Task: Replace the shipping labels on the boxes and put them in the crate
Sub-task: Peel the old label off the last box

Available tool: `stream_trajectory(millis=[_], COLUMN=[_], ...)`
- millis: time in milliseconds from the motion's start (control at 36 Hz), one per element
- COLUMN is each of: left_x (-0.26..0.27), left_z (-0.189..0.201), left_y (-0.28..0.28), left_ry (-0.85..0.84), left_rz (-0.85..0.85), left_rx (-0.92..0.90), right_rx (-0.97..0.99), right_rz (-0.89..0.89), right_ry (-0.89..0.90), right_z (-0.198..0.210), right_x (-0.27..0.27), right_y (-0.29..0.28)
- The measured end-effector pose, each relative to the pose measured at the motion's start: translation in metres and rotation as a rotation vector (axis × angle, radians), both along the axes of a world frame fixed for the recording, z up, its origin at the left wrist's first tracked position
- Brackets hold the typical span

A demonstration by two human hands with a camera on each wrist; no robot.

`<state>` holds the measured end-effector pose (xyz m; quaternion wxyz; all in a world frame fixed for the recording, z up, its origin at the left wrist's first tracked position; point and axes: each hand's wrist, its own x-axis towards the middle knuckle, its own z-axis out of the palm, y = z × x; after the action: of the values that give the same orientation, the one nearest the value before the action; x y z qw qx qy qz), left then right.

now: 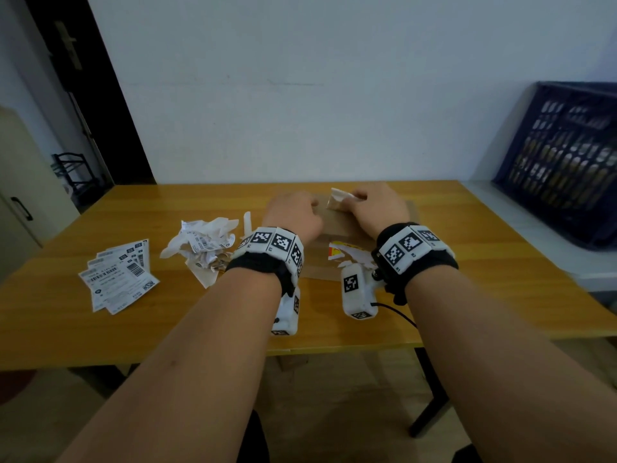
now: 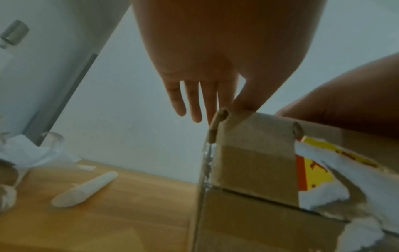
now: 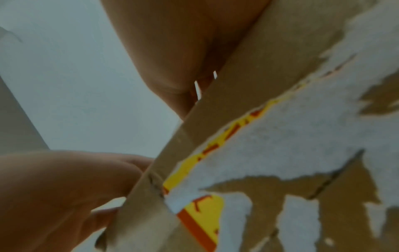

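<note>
A brown cardboard box (image 1: 334, 225) lies on the wooden table (image 1: 467, 262) under both hands. Its near face carries ragged white and yellow-red remnants of the old label (image 1: 344, 255), seen close up as torn label paper (image 3: 280, 145). My left hand (image 1: 297, 212) rests on the box's top left corner, its fingers (image 2: 194, 102) fairly straight past the edge and the thumb against the cardboard (image 2: 248, 170). My right hand (image 1: 367, 205) pinches a peeled-up strip of label (image 1: 340, 198) on the top of the box. A dark blue crate (image 1: 567, 162) stands at the far right.
A fan of fresh printed labels (image 1: 117, 279) lies on the left of the table. Crumpled label scraps (image 1: 200, 245) are heaped between them and the box, with a rolled white scrap (image 2: 86, 189) beside the box. A white wall runs behind the table.
</note>
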<state>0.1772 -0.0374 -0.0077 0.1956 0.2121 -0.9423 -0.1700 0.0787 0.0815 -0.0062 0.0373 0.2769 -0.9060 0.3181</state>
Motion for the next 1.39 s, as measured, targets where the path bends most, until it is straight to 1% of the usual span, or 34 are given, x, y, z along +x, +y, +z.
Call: stream_trajectory(millis=[83, 194, 306, 528, 667, 833, 861, 972, 1250, 1389], left_x=[-0.003, -0.004, 0.0, -0.004, -0.004, -0.004, -0.004, -0.004, -0.008, -0.006], left_z=[-0.006, -0.012, -0.015, -0.016, -0.017, -0.017, -0.017, -0.018, -0.013, -0.011], left_y=[0.003, 0.007, 0.007, 0.008, 0.009, 0.011, 0.011, 0.01, 0.014, 0.018], left_ry=[-0.051, -0.003, 0.034, 0.017, 0.027, 0.017, 0.015, 0.012, -0.023, -0.026], left_rz=[0.002, 0.03, 0.02, 0.074, 0.08, 0.084, 0.082, 0.078, 0.092, 0.11], left_rx=[-0.013, 0.006, 0.015, -0.065, -0.068, -0.07, -0.073, -0.077, -0.159, -0.209], right_rx=[0.009, -0.005, -0.008, -0.094, -0.129, -0.139, -0.158, -0.351, -0.384, -0.35], right_rz=[-0.02, -0.063, -0.087, -0.144, -0.163, -0.184, -0.198, -0.272, -0.206, -0.177], right_ry=[0.029, 0.075, 0.117, 0.075, 0.051, 0.066, 0.063, -0.025, -0.023, 0.009], right_z=[-0.002, -0.005, -0.007, -0.009, -0.01, -0.009, -0.009, -0.005, -0.005, -0.006], right_x=[-0.001, 0.0, 0.002, -0.001, -0.002, 0.0, 0.0, -0.004, -0.007, -0.008], right_y=[0.0, 0.0, -0.002, -0.004, -0.004, -0.004, -0.003, 0.005, 0.006, 0.009])
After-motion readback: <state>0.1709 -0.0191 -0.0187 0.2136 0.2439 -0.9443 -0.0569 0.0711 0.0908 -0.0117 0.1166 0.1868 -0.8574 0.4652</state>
